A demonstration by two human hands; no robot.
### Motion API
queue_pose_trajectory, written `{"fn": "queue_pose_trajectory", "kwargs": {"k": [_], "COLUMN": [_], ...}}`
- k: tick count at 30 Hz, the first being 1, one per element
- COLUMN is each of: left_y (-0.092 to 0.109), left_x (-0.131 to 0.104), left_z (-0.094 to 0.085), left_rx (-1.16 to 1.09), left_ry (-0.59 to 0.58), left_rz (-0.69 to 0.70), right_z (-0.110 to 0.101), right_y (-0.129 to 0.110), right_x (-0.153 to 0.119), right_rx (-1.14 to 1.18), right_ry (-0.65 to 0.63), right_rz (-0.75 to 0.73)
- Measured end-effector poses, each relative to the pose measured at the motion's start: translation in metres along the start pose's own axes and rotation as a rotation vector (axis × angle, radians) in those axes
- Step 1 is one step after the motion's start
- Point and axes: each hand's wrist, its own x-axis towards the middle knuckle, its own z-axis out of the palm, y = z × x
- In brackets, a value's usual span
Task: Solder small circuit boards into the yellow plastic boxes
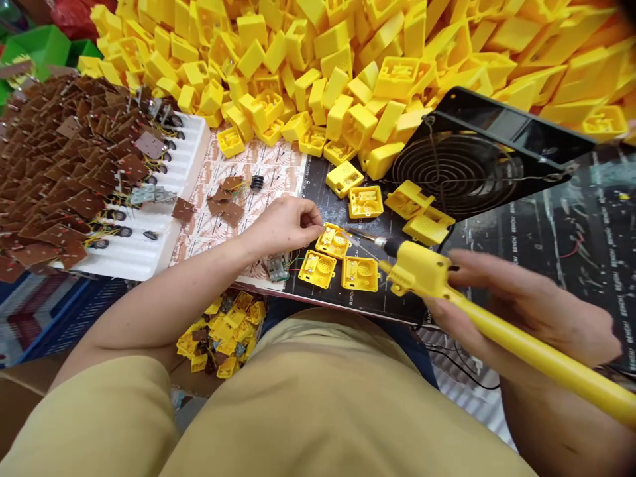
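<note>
My right hand (521,305) is wrapped round a yellow soldering gun (422,271), whose metal tip points left over an open yellow casing (334,240). Pinched at the upper left edge of that casing is my left hand (291,225); what its fingers hold, if anything, is too small to name. Two more open casings, one at the left (317,269) and one at the right (360,273), lie just below. A small circuit part with thin wires (278,267) sits under my left wrist.
Yellow casings (298,53) are heaped across the back. A black fan (457,159) stands at the back right. Brown circuit boards (59,165) cover a white foam tray (163,248) at the left. Below the table edge is a box of yellow parts (228,331).
</note>
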Motion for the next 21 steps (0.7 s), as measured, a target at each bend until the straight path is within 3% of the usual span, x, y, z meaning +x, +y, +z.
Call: {"fn": "queue_pose_trajectory", "kwargs": {"k": [3,5,18,21], "left_y": [0.002,0.002,0.008,0.011], "left_x": [0.001,0.0,0.001,0.001], "left_z": [-0.001,-0.001,0.0,-0.002], "left_rx": [0.013,0.021,0.055,0.083], "left_ry": [-0.009,-0.011,-0.002,-0.007], "left_rz": [-0.008,-0.012,-0.008,-0.017], "right_z": [0.004,0.007,0.003,-0.005], "right_y": [-0.007,-0.011,-0.017,-0.021], "right_x": [0.012,0.019,0.031,0.034], "right_rx": [0.074,0.103,0.117,0.098], "right_ry": [-0.005,-0.034,-0.191,-0.252], "right_rz": [-0.188,-0.232,-0.324,-0.279]}}
